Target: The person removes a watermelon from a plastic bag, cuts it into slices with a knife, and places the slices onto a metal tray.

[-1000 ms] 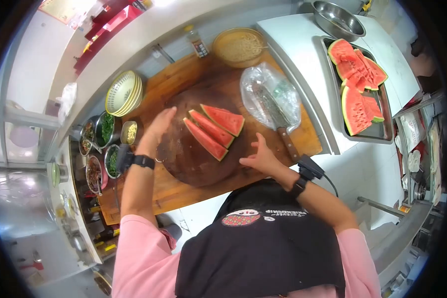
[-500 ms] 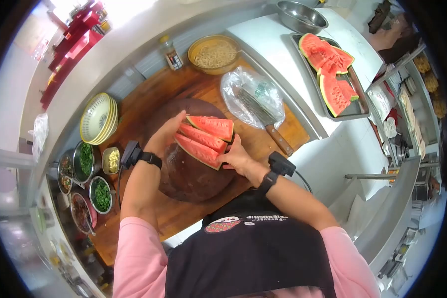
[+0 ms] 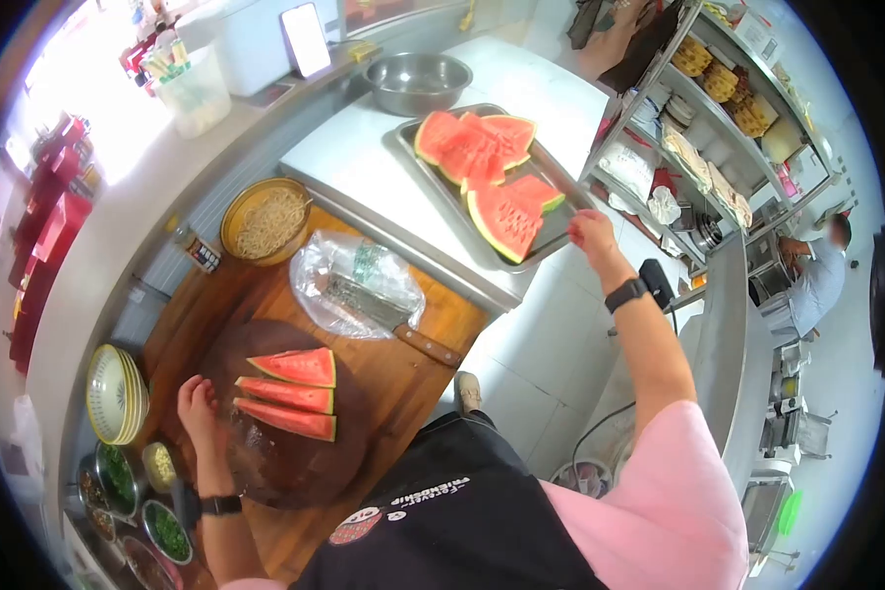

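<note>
Three watermelon wedges (image 3: pixel 290 393) lie side by side on the dark round chopping board (image 3: pixel 275 482). Just left of them, my left hand (image 3: pixel 201 418) hovers by the board's edge, its fingers loosely bent and apart, holding nothing. My right hand (image 3: pixel 594 236) is stretched far out to the right corner of a metal tray (image 3: pixel 551 172), with its fingers bent at the rim. In that tray rest several large cut watermelon pieces (image 3: pixel 501 216), red flesh up. A cleaver (image 3: pixel 428 346) lies on the wooden table, its blade partly under a clear plastic bag (image 3: pixel 320 261).
Beyond the board stand a bowl of noodles (image 3: pixel 265 221) and a sauce bottle (image 3: pixel 197 248). Stacked bowls (image 3: pixel 116 393) and small containers of chopped greens (image 3: pixel 167 531) line the left side. A steel bowl (image 3: pixel 418 84) sits behind the tray. Another person (image 3: pixel 816 285) is far right.
Both hands have let go of the watermelon wedges, which now lie on the board. My right hand has moved out to the tray; my left has drawn back leftward. The view has turned right.
</note>
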Demonstrator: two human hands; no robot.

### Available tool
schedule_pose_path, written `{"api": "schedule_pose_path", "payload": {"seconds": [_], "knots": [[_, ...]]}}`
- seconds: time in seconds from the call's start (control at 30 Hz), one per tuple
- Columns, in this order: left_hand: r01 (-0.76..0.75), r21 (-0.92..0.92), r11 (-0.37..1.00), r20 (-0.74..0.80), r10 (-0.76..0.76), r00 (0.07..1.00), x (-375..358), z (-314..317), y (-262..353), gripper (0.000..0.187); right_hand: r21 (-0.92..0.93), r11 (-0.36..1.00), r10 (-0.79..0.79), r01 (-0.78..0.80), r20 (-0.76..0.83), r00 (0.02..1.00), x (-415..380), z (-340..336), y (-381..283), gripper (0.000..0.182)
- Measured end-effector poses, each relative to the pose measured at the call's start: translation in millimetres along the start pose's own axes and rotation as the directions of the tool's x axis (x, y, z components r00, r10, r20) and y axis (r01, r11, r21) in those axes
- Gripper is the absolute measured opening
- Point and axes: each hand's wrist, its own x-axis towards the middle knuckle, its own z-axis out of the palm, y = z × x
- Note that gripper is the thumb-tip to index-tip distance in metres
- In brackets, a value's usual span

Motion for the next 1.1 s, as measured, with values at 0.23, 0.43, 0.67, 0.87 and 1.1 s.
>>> {"api": "schedule_pose_path", "payload": {"seconds": [0.23, 0.43, 0.67, 0.87, 1.1], "knots": [[-0.371, -0.005, 0.929, 0.150, 0.367, 0.918, -133, 144, 94, 0.011, -0.339, 0.939, 0.121, -0.054, 0.182, 0.976, 134, -16, 16, 0.027], [-0.614, 0.003, 0.789, 0.518, 0.524, 0.676, -185, 317, 104, 0.010, -0.579, 0.812, 0.200, 0.070, 0.389, 0.899, 141, -9, 21, 0.032], [-0.998, 0.060, -0.029, 0.839, 0.543, 0.035, -184, 519, 90, 0.013, -0.619, 0.754, 0.142, 0.217, 0.477, 0.867, 116, -19, 21, 0.037], [-0.939, 0.228, -0.258, 0.926, 0.355, 0.127, -174, 581, 41, 0.016, -0.659, 0.669, 0.075, 0.343, 0.519, 0.852, 127, -17, 30, 0.035], [-0.931, 0.218, -0.292, 0.964, 0.213, 0.160, -188, 563, 41, 0.017, -0.528, 0.840, 0.489, -0.126, 0.635, 0.598, 116, -11, -1, 0.023]]}}
